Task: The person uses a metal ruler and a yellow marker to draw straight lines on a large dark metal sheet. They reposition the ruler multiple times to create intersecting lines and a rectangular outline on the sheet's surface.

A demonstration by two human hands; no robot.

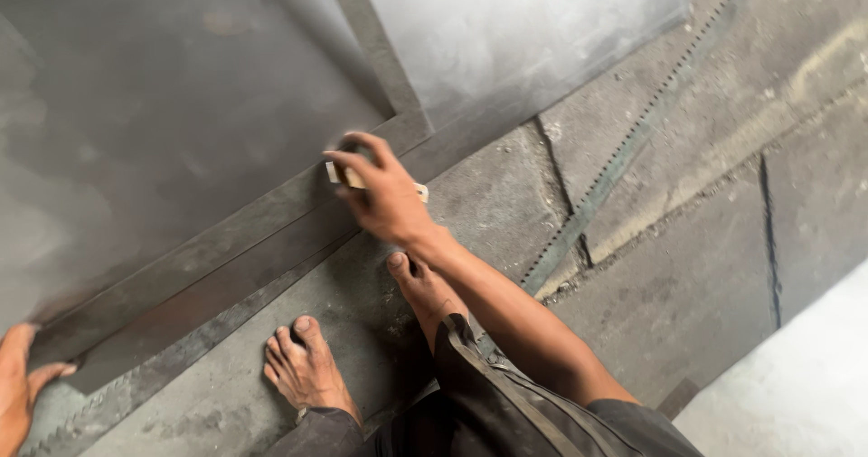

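At the bottom of the frame two bare feet point(307, 371) were planted on the rough grey concrete floor point(687, 303), toes spread at the near edge of a long flat metal strip point(208, 281), probably to brace the crouching person and weigh the work down. Dark, worn trouser cloth point(488, 398) bunched over the knees just right of them. At the lower left corner the left hand point(20, 385) lay with fingers curled over the strip's end, pressing it flat so it would not shift; how firmly it gripped could not be told. From the lower right the right arm reached up to the centre of the frame, where the right hand point(384, 195) pinched a small pale block point(362, 179), tan like wood or chalk, its fingers closed round it and its tip set against the metal where the strip met an upright bar point(375, 46), as if marking or rubbing along that straight edge. The strip looked dull, dark and slightly scuffed. Beyond it, filling the upper left, lay a broad sheet of grey metal point(163, 113), smooth with a hazy sheen. Farther off, toward the upper right, a thin toothed or perforated band point(633, 141) ran diagonally over the cracked, dusty floor.
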